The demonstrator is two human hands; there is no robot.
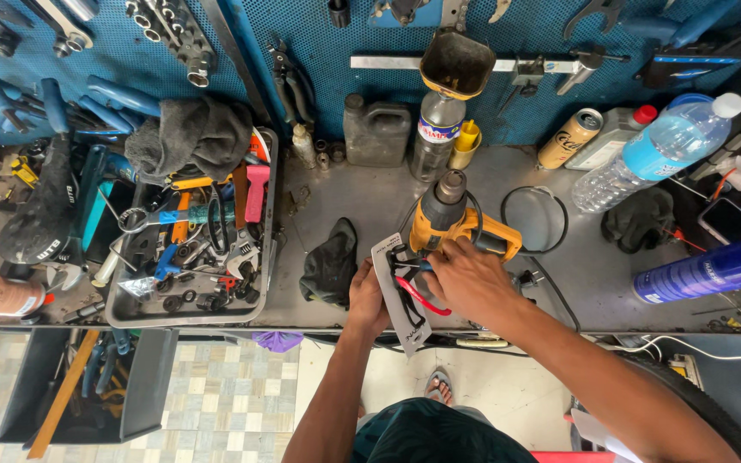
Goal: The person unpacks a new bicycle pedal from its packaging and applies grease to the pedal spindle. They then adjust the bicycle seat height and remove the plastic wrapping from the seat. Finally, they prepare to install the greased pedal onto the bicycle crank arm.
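I've got the left hand (369, 296) gripping the white backing card (394, 296) at its edge, while the right hand (466, 276) has its fingers curled onto the red-and-black part (416, 294) fastened to it. That part sits on the card under my right fingertips, so unpacking looks barely begun; the yellow heat gun (449, 225) lies just beyond my knuckles, untouched.

1. Workshop, prob. a repair bench: blue pegboard (319, 34) on far wall w/ pliers, sockets, wrenches hung up.
2. Grey metal bench (336, 193), grimy.
3. Tray (269, 257) on left crammed w/ hand tools.
4. Yellow heat gun (452, 219), spray cans, oil jug (376, 129), rags.
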